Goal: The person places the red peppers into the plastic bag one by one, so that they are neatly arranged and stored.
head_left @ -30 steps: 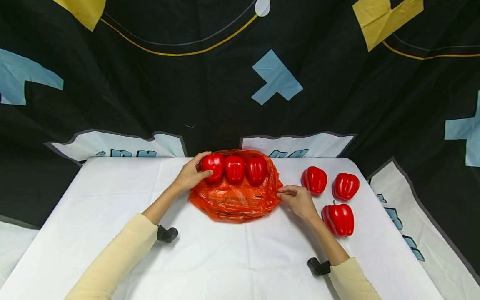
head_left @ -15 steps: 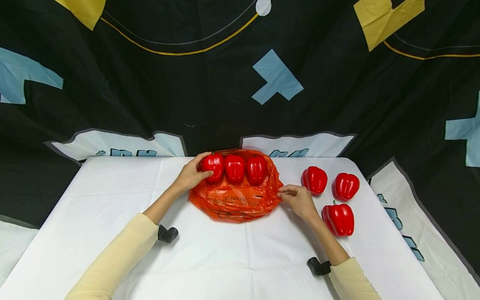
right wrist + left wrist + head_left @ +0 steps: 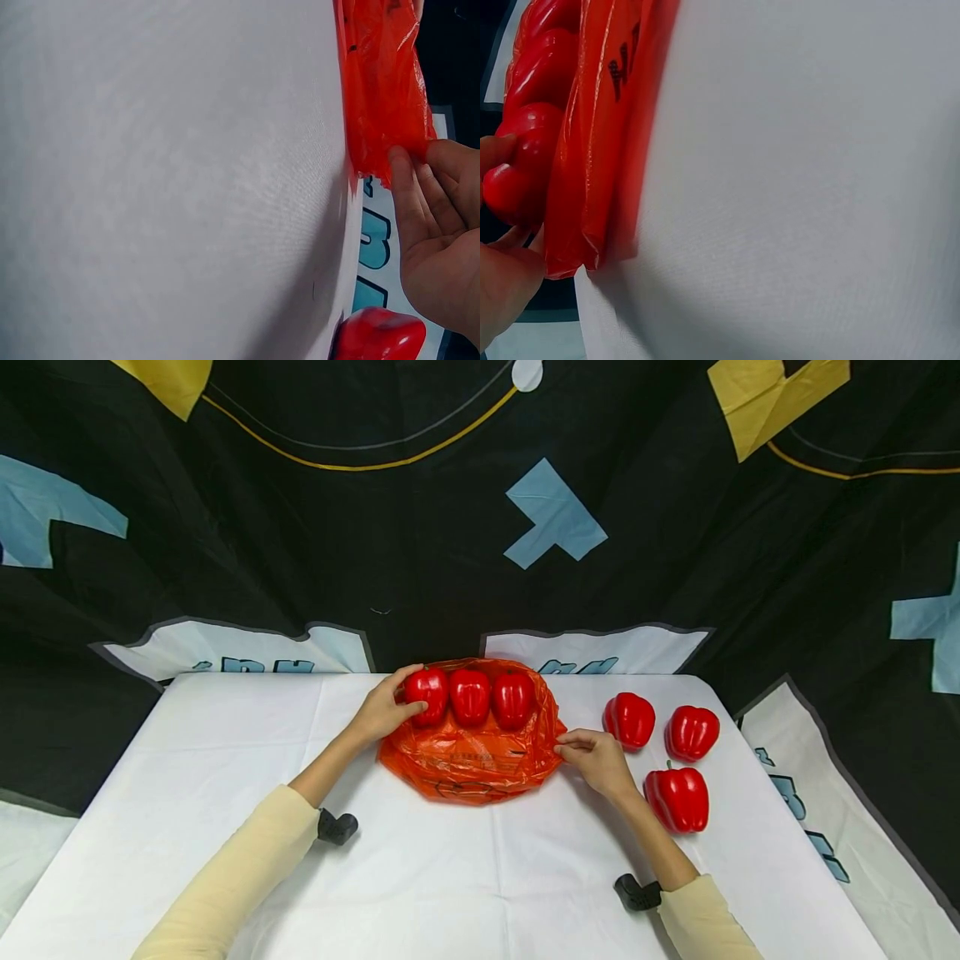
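Observation:
An orange-red plastic bag (image 3: 465, 764) lies at the back middle of the table, with three red bell peppers side by side in its opening. My left hand (image 3: 381, 708) grips the leftmost bell pepper (image 3: 425, 697), thumb on the near side and fingers behind it. Beside that one are the middle pepper (image 3: 470, 697) and the right pepper (image 3: 513, 700), both untouched. At the bag's right edge, my right hand (image 3: 597, 762) pinches the plastic between thumb and fingers. The right wrist view shows this hand (image 3: 442, 225) at the bag's crumpled edge (image 3: 386, 135).
Three more red bell peppers stand loose on the right of the table: one at the back (image 3: 628, 722), one farther right (image 3: 692, 732) and one nearer (image 3: 677, 799), close to my right forearm. White cloth (image 3: 420, 877) covers the table. A dark printed curtain (image 3: 420, 552) hangs behind.

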### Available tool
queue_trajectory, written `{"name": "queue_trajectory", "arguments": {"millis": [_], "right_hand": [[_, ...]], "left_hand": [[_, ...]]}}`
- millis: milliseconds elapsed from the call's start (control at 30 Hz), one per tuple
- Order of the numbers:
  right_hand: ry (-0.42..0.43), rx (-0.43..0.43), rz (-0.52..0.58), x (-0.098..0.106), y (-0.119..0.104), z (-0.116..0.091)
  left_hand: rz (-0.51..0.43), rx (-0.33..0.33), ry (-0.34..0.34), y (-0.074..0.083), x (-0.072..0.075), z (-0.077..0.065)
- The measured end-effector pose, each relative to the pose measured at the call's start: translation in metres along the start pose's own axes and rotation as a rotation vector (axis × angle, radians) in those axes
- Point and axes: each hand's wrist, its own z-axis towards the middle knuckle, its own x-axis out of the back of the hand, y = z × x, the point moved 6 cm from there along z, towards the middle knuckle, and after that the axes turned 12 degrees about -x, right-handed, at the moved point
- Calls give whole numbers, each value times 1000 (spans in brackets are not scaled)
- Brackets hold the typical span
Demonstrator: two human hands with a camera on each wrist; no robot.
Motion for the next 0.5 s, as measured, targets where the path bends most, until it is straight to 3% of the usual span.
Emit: {"name": "queue_trajectory", "arguments": {"millis": [500], "right_hand": [[-2, 1, -6, 0, 2, 0]], "left_hand": [[64, 53, 0, -2, -1, 5]]}}
